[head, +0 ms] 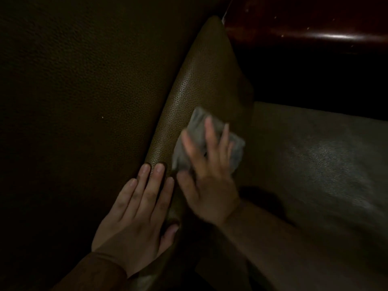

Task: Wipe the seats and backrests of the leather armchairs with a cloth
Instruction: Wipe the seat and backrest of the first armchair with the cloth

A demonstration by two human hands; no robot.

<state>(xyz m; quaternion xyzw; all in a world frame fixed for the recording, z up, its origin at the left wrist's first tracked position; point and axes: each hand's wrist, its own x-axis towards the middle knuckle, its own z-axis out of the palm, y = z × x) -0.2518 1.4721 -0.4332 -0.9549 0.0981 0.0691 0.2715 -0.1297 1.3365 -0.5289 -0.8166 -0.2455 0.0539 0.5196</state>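
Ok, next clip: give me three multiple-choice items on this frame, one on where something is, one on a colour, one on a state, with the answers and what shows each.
1. Where is the cloth?
A. Under the right hand, against the cushion
B. Draped over the wooden armrest
C. Held in the left hand

2. What colour is the cloth?
A. Bright red
B. Light grey
C. Black

3. How does the left hand lie?
A. Clenched in a fist
B. Raised off the chair
C. Flat, fingers straight, on the leather

Answers:
1. A: the cloth's edges show around the spread right fingers, over the cushion.
2. B: it reads pale grey against the dark brown leather.
3. C: the straight fingers lie side by side, the tips at the cushion's edge.
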